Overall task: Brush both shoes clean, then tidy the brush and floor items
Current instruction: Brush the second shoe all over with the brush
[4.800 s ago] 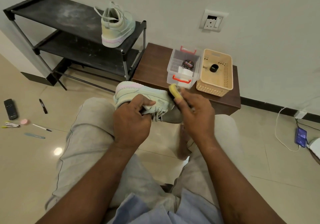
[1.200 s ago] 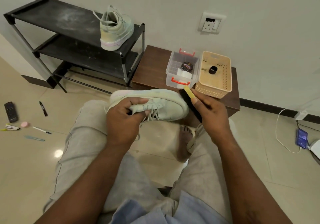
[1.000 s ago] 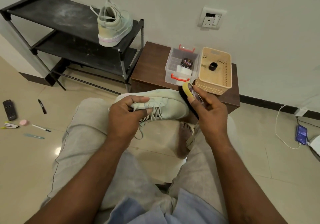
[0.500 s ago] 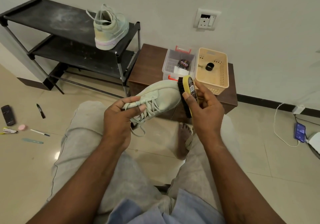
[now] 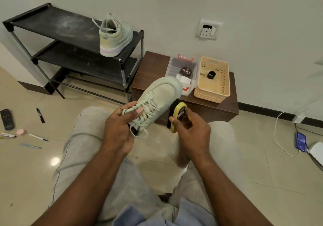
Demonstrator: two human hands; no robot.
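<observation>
My left hand (image 5: 120, 129) grips a pale green sneaker (image 5: 159, 96) by its laced middle, toe tilted up and away from me. My right hand (image 5: 190, 129) holds a yellow-backed shoe brush (image 5: 177, 115), its black bristles against the sneaker's right side below the toe. The second sneaker (image 5: 114, 37) stands on the top shelf of a black shoe rack (image 5: 52, 26). On the floor at the left lie a remote (image 5: 7, 119), a black marker (image 5: 40, 115), a pink round item (image 5: 21, 131), a pen (image 5: 38, 137), a blue file (image 5: 31, 146) and a small bundle (image 5: 7, 135).
A low brown table (image 5: 152, 70) ahead carries a clear box (image 5: 181, 72) with a polish tin (image 5: 185, 71) and a beige basket (image 5: 212, 80) with a black item. A phone (image 5: 301, 141) on a white cable lies on the floor at the right. My knees frame the hands.
The sneaker has turned from lying sideways to toe-up and away. The brush has slid down from the toe to the shoe's right side.
</observation>
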